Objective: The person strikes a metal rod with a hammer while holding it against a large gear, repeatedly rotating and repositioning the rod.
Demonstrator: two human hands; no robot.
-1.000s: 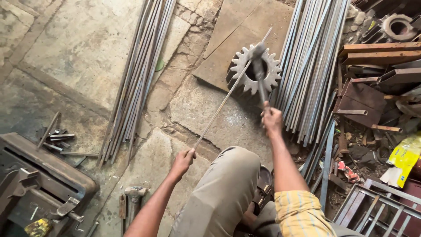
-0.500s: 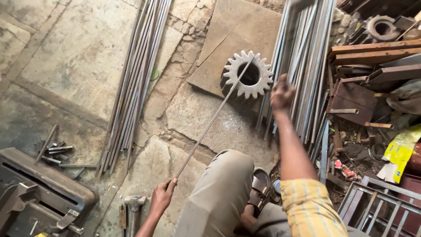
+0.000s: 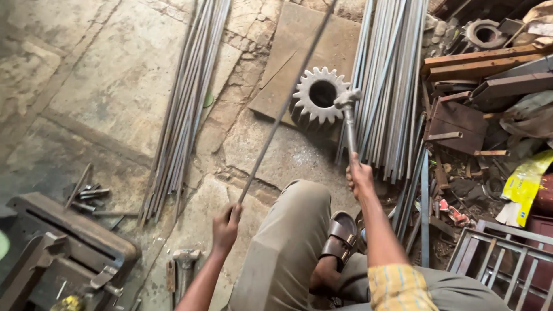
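On stone floor (image 3: 115,86): two rod bundles lie lengthwise, left bundle (image 3: 184,109) well apart from right bundle (image 3: 386,86). Between them, flat plate (image 3: 305,52) with toothed gear (image 3: 319,95) standing at its near edge. Vise (image 3: 63,253) at lower left. Scrap pile (image 3: 484,92) at right. Single rod (image 3: 282,109) runs diagonally from left hand (image 3: 226,226), over the gear, out of view at top. Left fingers clenched round rod's near end. Right hand (image 3: 360,175) clenched on hammer (image 3: 348,115) handle; hammer head just beside gear's right teeth. Contact: cannot tell.
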